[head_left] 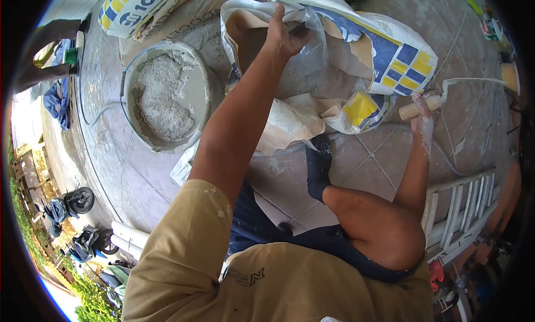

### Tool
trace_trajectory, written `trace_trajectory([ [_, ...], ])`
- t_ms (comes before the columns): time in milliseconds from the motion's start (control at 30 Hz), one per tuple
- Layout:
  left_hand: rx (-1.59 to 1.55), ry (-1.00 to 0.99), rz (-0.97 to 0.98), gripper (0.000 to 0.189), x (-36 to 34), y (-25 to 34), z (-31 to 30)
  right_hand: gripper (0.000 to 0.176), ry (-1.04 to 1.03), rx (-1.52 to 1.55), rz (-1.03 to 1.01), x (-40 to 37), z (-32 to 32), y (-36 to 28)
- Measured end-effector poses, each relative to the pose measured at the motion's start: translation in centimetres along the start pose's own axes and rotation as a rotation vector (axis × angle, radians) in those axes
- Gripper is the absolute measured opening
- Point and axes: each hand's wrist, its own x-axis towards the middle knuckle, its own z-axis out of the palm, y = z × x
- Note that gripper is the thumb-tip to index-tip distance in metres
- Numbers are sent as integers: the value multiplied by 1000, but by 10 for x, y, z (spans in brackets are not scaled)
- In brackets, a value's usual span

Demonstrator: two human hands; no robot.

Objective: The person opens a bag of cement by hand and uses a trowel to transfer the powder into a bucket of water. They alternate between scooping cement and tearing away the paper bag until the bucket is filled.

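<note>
My left hand [285, 37] is at the mouth of an open paper bag [404, 57] with blue and yellow checks. Its thumb lies against the bag's edge and its fingers curl around the rim and clear plastic liner. Grey powder [304, 77] shows inside the bag. My right hand [424, 113], dusted with white, is closed around the wooden handle of a trowel [473, 80], out to the right of the bag. The trowel's blade is seen nearly edge-on. A torn, folded paper flap [292, 121] hangs toward my foot.
A bucket [205, 107] left of the bag holds pale powder lying on wet grey mix. More bags [131, 10] stand behind it. A ladder [460, 210] lies at right. A hose [103, 120] runs over the tiled floor. Another person's legs [47, 52] are at upper left; motorbikes [69, 208] stand farther off.
</note>
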Motion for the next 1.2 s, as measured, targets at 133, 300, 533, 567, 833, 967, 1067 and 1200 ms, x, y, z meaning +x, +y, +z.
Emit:
trace_trajectory([
  [133,-338,-320,175,44,59,16,11,32,69,37,13,5,-2,3],
  [300,-426,-469,30,23,-36,43,63,31,148,144,27,5,-3,1],
  [533,-456,-760,105,38,-46,43,87,33,135,178,-23,-2,1,-3],
  [567,-401,-836,84,38,-44,51,89,33,132,195,-27,-3,3,-7],
  [833,-252,-885,193,23,-87,77,85,35,75,255,-93,-18,12,-15],
  [967,-164,-935,263,23,-85,85,93,37,-20,233,-4,-12,23,-13],
  [1067,1074,-487,1136,29,-104,73,83,40,48,145,63,-6,29,-8],
  [1200,1069,-510,1122,28,-129,90,65,45,-24,125,-33,-13,39,-17],
])
